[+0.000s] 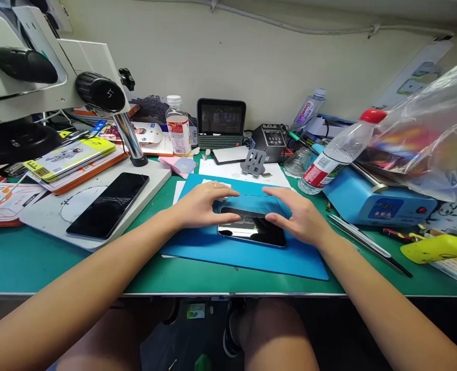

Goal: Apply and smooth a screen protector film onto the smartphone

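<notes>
A phone (pixel 251 229) with a dark, shiny screen lies face up on the blue mat (pixel 228 255). My left hand (pixel 207 205) is over its left part, thumb and fingers spread apart. On the right, my right hand (pixel 298 214) is also open, its thumb above the screen and its index finger stretched out behind. A thin dark outline, like the edge of a clear sheet (pixel 251 202), shows between the hands just behind the phone. The hands partly hide it, and contact with it cannot be made out.
On the left, a microscope (pixel 100 93) overhangs its base (pixel 77 203), where another black phone (pixel 108 206) lies. Behind the mat are a bottle (pixel 179 129), a small screen (pixel 221 118) and a grey holder (pixel 254 162). Tweezers (pixel 360 237), a red-capped bottle (pixel 335 154) and a blue device (pixel 379 201) are right.
</notes>
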Motion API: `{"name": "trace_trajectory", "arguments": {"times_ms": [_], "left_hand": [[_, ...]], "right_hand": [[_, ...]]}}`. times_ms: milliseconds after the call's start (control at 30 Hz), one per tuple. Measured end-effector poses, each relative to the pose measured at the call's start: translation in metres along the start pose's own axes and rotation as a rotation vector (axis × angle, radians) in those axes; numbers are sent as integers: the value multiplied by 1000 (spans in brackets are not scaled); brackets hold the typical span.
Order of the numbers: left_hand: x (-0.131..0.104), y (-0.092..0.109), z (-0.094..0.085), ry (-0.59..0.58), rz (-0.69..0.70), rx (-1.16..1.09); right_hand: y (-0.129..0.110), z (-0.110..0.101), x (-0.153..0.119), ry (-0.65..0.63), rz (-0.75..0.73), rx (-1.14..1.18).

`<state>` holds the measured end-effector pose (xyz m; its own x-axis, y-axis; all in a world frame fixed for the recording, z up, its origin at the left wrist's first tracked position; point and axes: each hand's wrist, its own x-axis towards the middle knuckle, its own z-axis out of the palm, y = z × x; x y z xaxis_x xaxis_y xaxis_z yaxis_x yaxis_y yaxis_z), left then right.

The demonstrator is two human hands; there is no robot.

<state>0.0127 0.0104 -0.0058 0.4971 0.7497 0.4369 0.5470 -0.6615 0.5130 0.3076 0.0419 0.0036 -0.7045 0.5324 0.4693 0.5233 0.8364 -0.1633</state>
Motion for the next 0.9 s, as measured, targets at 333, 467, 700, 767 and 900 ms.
{"name": "trace_trajectory", "arguments": {"times_ms": [333,467,700,767,900], "left_hand": [[-2,19,-10,-229,132,110],[-3,16,-17,-288,51,221],[-1,10,-18,-343,62,296],[-1,10,-18,-348,62,302],[-1,9,-20,-347,63,292]], "right_hand": [[-26,-6,-40,-37,174,91],[-26,-3,-35,-41,164,73],[-26,-3,-32,-72,161,41],[-27,-3,-32,-76,161,33],[-27,-2,-31,-84,159,29]]}}
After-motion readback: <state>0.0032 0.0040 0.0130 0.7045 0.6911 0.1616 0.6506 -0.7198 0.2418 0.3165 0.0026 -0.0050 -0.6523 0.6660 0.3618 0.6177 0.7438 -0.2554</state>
